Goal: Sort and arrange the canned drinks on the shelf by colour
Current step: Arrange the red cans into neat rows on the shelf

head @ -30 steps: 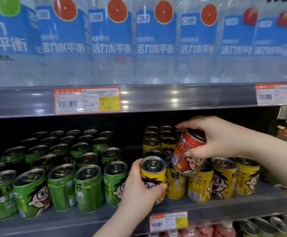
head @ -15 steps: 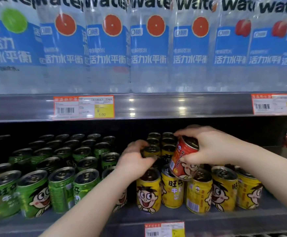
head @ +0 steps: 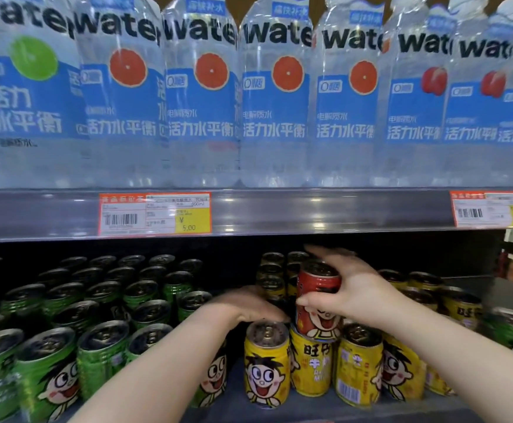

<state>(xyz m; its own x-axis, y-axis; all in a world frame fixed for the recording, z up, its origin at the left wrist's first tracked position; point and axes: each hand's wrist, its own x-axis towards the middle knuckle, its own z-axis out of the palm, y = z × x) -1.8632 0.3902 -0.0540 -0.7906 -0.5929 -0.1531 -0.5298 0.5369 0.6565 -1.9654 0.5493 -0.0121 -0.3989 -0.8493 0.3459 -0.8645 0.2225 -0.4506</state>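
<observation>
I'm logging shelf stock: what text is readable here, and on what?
"wate", "活力水平衡", "电解质水": blue labels of the clear plastic water bottles.
"¥ 5.00", "600ml": left orange-edged paper price tag; other print too small.
"旺仔": yellow tin drink can.
Right orange-edged price tag: blurred, unreadable.

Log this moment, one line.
right hand: grips red can above yellow cans | left hand: blurred, grip unclear | green cans: grouped left
</observation>
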